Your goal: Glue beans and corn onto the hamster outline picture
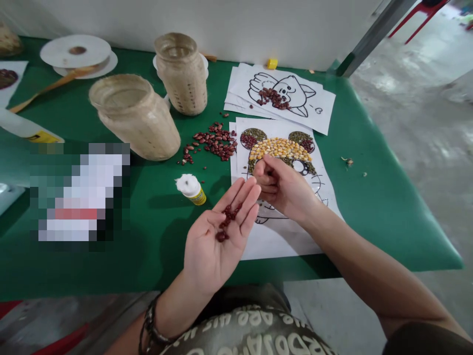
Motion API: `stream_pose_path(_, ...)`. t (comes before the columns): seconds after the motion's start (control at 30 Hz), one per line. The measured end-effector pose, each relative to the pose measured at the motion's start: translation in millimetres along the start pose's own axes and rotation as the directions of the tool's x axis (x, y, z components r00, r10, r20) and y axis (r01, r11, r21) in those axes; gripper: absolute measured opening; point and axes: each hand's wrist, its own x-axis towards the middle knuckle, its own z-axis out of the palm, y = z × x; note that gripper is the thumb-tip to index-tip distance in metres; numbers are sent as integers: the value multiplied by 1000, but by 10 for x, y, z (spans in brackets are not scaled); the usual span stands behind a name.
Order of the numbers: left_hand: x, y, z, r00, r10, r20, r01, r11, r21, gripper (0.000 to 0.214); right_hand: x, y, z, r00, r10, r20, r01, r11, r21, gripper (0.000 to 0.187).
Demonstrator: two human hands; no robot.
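My left hand [205, 251] is palm up above the front of the table, its fingers stretched out and slightly cupped under several dark red beans [229, 216]. Close by its fingertips, my right hand [290, 190] is closed, thumb against the curled fingers; whatever it pinches, if anything, is hidden. Beneath both hands lies a paper sheet with an animal line drawing [266, 241]. Its forehead is covered with yellow corn kernels [277, 147], and small green beans [254, 132] and red beans fill parts of the ears. My right hand covers part of the face.
Loose red beans [218, 140] lie left of the drawing, near a small white-and-yellow bottle [191, 188]. Two twine-wrapped jars [138, 121] stand behind. Another drawing [306, 106] with beans is at the back. A ribbon spool [79, 52] and a pixelated object [84, 192] are leftward.
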Motion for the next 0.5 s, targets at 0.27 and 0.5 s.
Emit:
stream_pose_path(0.27,-184,49,13,967,-249,61,256,946,-197,42,-5,-34,47,1000,18,-26,-17,999,35,37)
stream_pose_path(0.5,-542,393,93,942,-251,223,264,964,-28,49,-31,-72,100,998,-7,-57,7,1000,1,34)
